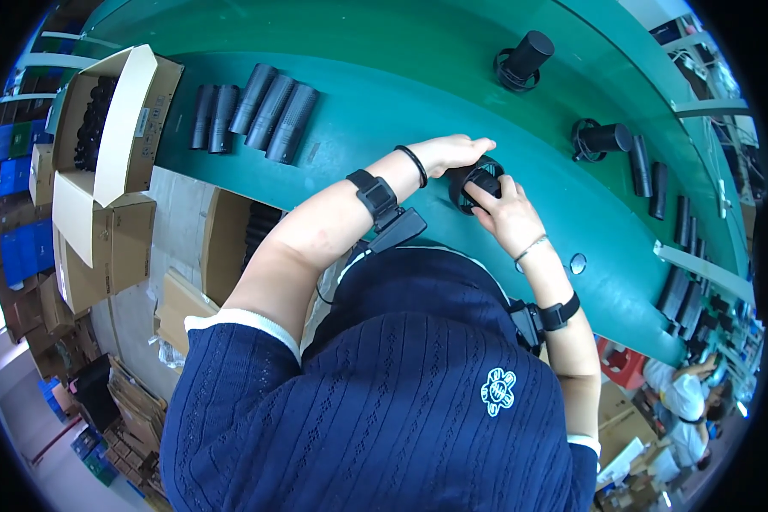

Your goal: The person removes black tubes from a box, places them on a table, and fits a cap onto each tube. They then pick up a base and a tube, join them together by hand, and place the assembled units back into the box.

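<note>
- 2 hands meet at a black ring-shaped holder (458,196) on the green bench (375,111).
- Right hand (514,224), the nearer, has its fingers bent around a black cylindrical part (485,180), up-left of its palm, inside the ring.
- Left hand (459,154) lies at the ring's far side; its grip I cannot tell.
- Fingers cover the part; its long axis is unclear.

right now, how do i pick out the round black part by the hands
On the green workbench, look near the navy shirt. There the left hand and the right hand flank the round black part; unlike the hooped black cylinders farther right, it has fingers on it.
</note>
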Available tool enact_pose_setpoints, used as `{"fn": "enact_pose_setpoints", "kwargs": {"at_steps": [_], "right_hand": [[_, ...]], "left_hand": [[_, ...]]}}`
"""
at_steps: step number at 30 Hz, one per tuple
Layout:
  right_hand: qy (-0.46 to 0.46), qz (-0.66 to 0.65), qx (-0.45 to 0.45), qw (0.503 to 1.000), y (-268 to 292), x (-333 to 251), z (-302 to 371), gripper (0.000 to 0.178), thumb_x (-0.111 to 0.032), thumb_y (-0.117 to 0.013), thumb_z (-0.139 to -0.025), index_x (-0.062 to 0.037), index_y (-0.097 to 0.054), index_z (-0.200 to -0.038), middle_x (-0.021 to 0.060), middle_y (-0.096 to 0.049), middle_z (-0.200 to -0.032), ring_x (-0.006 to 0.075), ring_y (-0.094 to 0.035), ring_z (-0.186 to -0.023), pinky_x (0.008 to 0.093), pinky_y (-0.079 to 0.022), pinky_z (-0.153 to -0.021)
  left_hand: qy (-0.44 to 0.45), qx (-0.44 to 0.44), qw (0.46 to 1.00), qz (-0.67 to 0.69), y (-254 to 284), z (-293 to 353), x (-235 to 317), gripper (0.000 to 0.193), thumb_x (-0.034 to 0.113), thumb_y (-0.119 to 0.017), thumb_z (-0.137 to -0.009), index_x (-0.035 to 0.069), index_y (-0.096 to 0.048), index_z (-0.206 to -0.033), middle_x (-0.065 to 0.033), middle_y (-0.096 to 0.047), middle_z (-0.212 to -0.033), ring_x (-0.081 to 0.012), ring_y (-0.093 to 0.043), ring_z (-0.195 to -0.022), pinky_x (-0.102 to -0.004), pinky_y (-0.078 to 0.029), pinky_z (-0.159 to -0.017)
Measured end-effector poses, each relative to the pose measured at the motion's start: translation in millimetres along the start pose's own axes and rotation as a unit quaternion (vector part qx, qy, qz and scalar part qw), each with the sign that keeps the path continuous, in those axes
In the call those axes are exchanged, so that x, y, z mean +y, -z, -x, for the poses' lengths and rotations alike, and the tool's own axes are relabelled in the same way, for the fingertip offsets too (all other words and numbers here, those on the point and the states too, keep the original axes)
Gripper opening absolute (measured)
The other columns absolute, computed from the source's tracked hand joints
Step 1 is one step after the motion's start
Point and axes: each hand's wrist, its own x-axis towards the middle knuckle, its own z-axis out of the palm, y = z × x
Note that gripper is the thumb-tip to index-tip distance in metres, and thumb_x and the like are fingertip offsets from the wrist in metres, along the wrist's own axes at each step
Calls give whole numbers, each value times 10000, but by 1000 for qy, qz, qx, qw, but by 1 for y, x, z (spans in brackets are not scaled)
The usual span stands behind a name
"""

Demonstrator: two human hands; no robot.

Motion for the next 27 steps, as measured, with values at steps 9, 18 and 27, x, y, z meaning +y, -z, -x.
{"fn": "enact_pose_setpoints", "kwargs": {"at_steps": [9,18,27], "right_hand": [[-13,29,-53,998,2,-5,-9,480,-179,-646,-755,-283,-528,-1208,198,-497,-953,341,-576,-764,404,-540,-671],[-112,-155,-42,981,12,0,-23,418,-207,-668,-754,-177,-603,-1165,211,-573,-885,372,-609,-786,397,-518,-728],[-230,-387,-37,892,3,13,-14,332,-183,-632,-849,-95,-572,-1163,117,-620,-1019,173,-648,-796,275,-550,-559]], "left_hand": [[-7,-31,999,-39,5,5,10,766,594,-439,-852,-76,-487,-1222,-230,-487,-1265,-315,-441,-1187,-446,-317,-982],[-57,22,998,7,10,-5,-4,654,590,-439,-875,-34,-603,-977,-161,-579,-999,-220,-500,-978,-348,-381,-862],[-123,74,985,96,-8,21,-49,440,404,-521,-926,-13,-651,-978,-84,-633,-929,-162,-547,-878,-321,-425,-796]]}}
